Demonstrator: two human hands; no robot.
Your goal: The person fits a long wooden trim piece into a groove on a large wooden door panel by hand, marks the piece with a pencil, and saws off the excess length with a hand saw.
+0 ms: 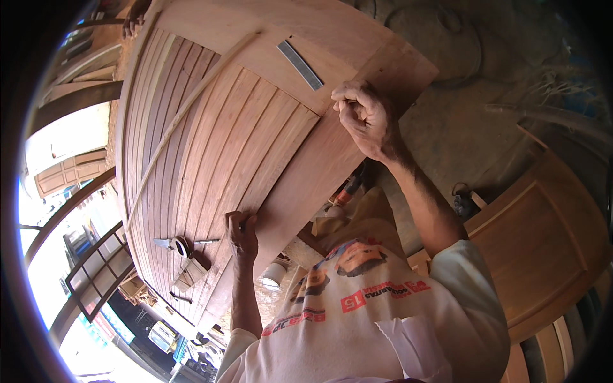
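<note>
A large wooden panel (281,166) with grooved, slat-like boards and a plain border lies before me. My left hand (241,237) rests on its near border, fingers curled; whatever they may hold is hidden. Over the border's right part, my right hand (365,120) is raised with thumb and fingers pinched together; anything between them is too small to make out. Just left of it lies a flat grey metal bar (300,65). A long thin wood strip (185,112) runs slantwise across the slats.
Left of my left hand lie a roll of tape (182,247), a flat blade (163,243) and a wood block (191,273). Another person's hand (133,20) touches the far left edge. A curved wooden panel (536,249) stands at right; a white cup (274,274) is below.
</note>
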